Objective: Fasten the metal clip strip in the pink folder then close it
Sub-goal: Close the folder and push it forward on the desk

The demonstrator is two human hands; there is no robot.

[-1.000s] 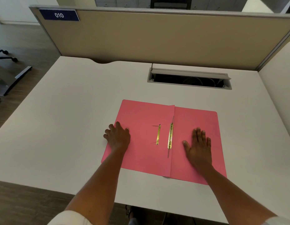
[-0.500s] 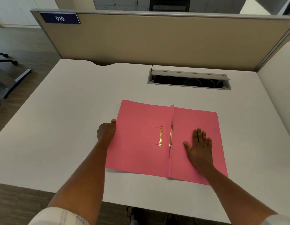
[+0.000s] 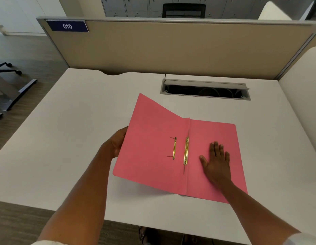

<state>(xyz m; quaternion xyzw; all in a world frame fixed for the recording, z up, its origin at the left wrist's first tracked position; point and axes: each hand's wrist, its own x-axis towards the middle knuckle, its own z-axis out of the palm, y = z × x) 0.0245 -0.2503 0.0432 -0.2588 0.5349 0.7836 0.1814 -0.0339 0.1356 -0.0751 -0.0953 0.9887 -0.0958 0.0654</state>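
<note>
Closing step: left hand [image 3: 118, 144] grips the pink folder's [image 3: 150, 156] raised cover (right hand [image 3: 216, 160] flat, empty); swing it over next.

Both forearms reach forward from the bottom of the view, bare below pale sleeve cuffs at the lower corners. The left hand [image 3: 117, 144] is raised off the desk, wrist bent slightly, its fingers curled out of sight behind the edge it grips, with the thumb side and the heel of the palm facing the camera. The left forearm runs up from the lower left at a slant. The right hand [image 3: 217, 160] lies flat, palm down, fingers [image 3: 216, 147] straight, close together and pointing away from the body, thumb spread out to the left. The right forearm comes in from the lower right, angled inward toward the hand.
</note>
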